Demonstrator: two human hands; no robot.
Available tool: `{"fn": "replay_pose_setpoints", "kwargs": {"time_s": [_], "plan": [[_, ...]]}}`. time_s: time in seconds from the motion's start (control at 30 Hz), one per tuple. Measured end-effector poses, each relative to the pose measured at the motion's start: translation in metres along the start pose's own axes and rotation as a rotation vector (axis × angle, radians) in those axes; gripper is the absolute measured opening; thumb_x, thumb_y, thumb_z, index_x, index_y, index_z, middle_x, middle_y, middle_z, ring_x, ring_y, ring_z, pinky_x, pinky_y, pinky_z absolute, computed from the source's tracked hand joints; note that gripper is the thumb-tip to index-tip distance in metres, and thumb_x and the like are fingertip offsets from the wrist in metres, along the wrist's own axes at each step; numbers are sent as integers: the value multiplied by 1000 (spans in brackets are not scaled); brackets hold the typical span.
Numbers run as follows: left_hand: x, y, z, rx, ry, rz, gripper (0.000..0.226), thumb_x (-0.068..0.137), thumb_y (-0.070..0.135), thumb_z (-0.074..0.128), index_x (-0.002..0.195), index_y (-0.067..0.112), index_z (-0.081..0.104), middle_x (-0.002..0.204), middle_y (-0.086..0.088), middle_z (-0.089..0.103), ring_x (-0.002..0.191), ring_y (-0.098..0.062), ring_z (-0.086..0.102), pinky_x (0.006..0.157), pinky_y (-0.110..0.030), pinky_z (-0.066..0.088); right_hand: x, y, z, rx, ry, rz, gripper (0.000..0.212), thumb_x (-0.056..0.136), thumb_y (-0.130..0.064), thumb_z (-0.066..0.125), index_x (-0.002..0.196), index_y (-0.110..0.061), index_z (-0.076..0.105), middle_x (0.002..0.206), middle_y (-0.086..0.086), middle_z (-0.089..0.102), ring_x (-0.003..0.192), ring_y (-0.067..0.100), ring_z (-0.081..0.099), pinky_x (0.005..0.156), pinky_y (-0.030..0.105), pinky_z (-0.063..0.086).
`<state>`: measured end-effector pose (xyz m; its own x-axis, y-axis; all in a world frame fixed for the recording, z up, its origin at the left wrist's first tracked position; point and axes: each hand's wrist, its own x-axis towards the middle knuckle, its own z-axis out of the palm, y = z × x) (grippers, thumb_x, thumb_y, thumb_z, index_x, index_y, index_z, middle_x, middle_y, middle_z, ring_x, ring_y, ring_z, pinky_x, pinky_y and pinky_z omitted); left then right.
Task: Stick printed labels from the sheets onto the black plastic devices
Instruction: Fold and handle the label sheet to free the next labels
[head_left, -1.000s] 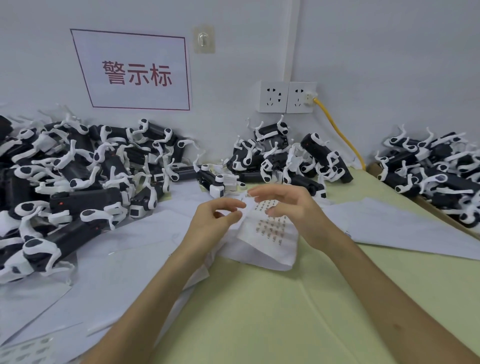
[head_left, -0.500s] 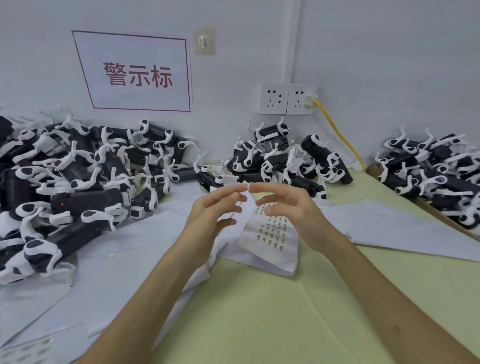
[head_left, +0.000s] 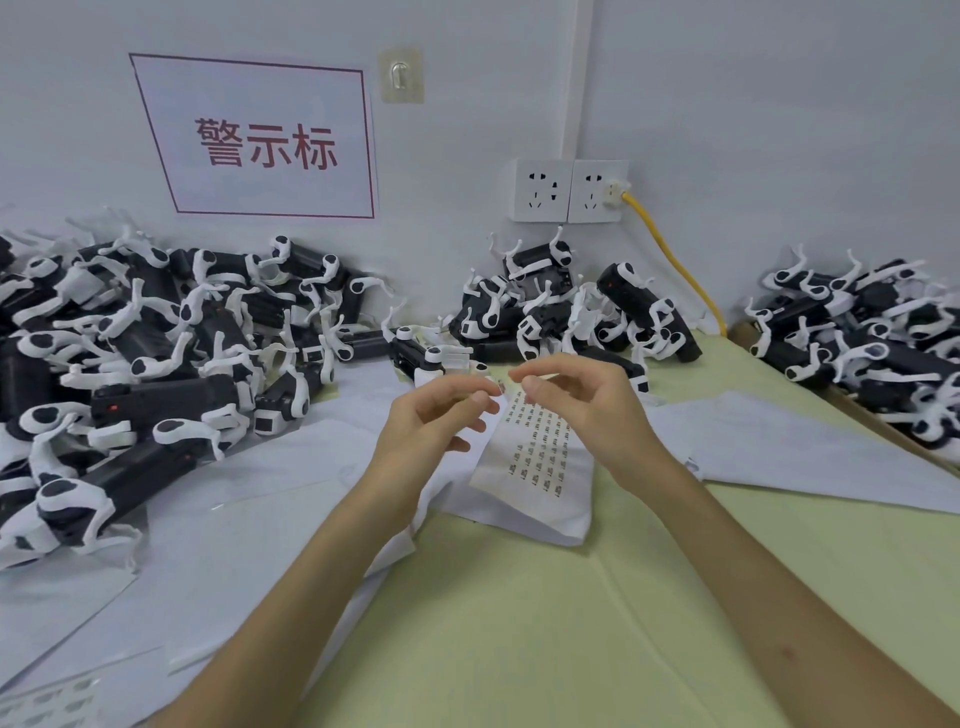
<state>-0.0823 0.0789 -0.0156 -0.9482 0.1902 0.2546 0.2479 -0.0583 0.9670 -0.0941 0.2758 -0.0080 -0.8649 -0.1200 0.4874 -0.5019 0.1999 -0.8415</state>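
From the head view, my left hand (head_left: 436, 421) and my right hand (head_left: 587, 410) are raised side by side above the white sheet of small printed labels (head_left: 540, 457), fingertips nearly meeting. A tiny white label (head_left: 500, 386) shows blurred between those fingertips, just beside my left forefinger. My left fingers are loosely curved with thumb and forefinger close together. My right thumb and forefinger are drawn to a narrow gap while the other fingers curl behind. I cannot tell which hand, if either, truly pinches the label. The sheet lies partly bent on other plain white paper sheets (head_left: 234, 519) spread over the pale green table top (head_left: 519, 639), and more white paper (head_left: 810, 452) lies to my right. The black plastic devices with white clips sit in three heaps: a big left pile (head_left: 156, 364), a middle pile (head_left: 561, 312) by the wall beyond my hands, and a right pile (head_left: 872, 338). None touches my hands. On the wall hang a white sign with red characters (head_left: 260, 140), a clear adhesive hook (head_left: 400, 75), and a white double socket (head_left: 569, 189) with a yellow cable (head_left: 675, 265) running down behind the middle pile.
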Motion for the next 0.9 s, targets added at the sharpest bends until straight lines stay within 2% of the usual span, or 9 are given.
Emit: {"fn": "replay_pose_setpoints", "kwargs": {"time_s": [0.1,0.3,0.47,0.57,0.67,0.73,0.8,0.9], "plan": [[0,-1,1,54,-8,37,20,98,17,65,90,31,78,90,6,75,85,-10,65,72,-19,50,-1,-3,0,16,1,-28,17,89,-17,77,88,-34,79,91,-7,77,79,10,69,74,19,52],[0,-3,1,146,-18,119,24,98,12,65,89,30,78,87,8,74,81,-9,62,70,-16,49,-1,-1,3,-19,-11,-8,8,82,-25,80,83,-32,77,89,-5,76,79,19,70,74,29,55],[1,-4,1,195,-23,171,26,97,8,65,86,28,77,88,14,74,78,-1,63,72,-13,46,-2,1,2,-91,-56,-10,13,86,-12,80,82,-24,75,85,-7,74,79,23,69,77,32,54],[5,-8,-1,367,109,147,24,94,10,66,90,31,76,90,13,74,76,1,61,71,-10,46,-3,2,5,-179,-21,-50,11,87,-7,77,82,-16,72,84,-8,72,78,16,67,81,36,54],[9,-10,-18,529,292,86,27,94,8,61,102,32,71,95,9,71,76,4,60,66,-7,43,-2,2,2,-151,82,-68,15,89,-7,74,83,-21,71,82,-11,71,72,10,65,76,30,55],[14,-11,-33,683,304,32,31,95,9,59,117,29,67,109,6,69,89,0,62,78,-18,50,0,2,-1,-104,134,-75,16,91,-10,74,88,-25,71,85,-12,72,71,10,65,73,26,54],[23,-15,-43,901,235,-48,42,95,12,61,134,25,56,126,-1,61,108,-18,60,90,-35,51,1,5,-2,-75,165,-62,14,93,-11,71,95,-24,71,92,-10,73,74,18,67,75,34,57],[47,-18,-43,1201,118,-77,68,89,11,65,149,18,35,139,-12,47,123,-32,52,95,-41,47,2,8,0,-83,170,-35,14,94,-9,69,98,-23,70,96,-8,72,76,28,67,79,45,59]]}}
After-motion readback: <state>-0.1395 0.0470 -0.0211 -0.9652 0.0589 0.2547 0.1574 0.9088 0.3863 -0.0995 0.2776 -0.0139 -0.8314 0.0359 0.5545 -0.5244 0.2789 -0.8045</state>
